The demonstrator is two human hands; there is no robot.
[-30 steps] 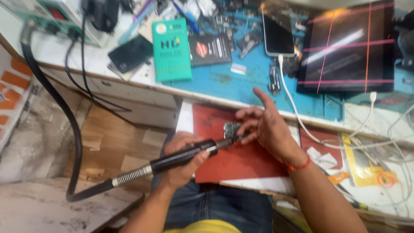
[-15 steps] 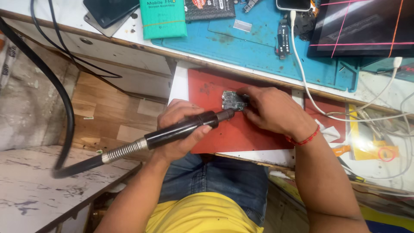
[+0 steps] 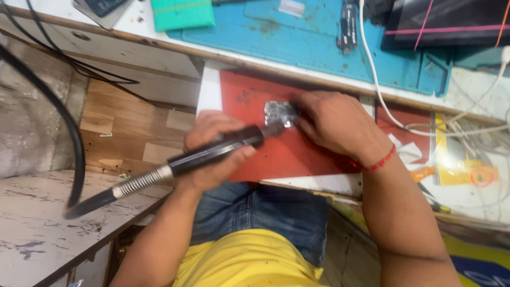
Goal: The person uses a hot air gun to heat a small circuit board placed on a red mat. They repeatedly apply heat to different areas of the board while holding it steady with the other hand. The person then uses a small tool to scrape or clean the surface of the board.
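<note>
On the red mat [image 3: 297,159], a small metal part [image 3: 280,112] is pinned under the right hand [image 3: 334,125], fingers partly hiding it, while a black rotary handpiece [image 3: 212,151] is gripped by the left hand [image 3: 212,149].

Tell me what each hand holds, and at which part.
Left hand grips the black rotary handpiece around its barrel. Right hand presses the small metal part at its right edge.

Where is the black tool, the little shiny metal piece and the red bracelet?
black tool [image 3: 218,150]: head view, middle of its black handle, held in the left hand [image 3: 212,154].
shiny metal piece [image 3: 279,112]: head view, its top face.
red bracelet [image 3: 378,163]: head view, band on the right wrist.
</note>
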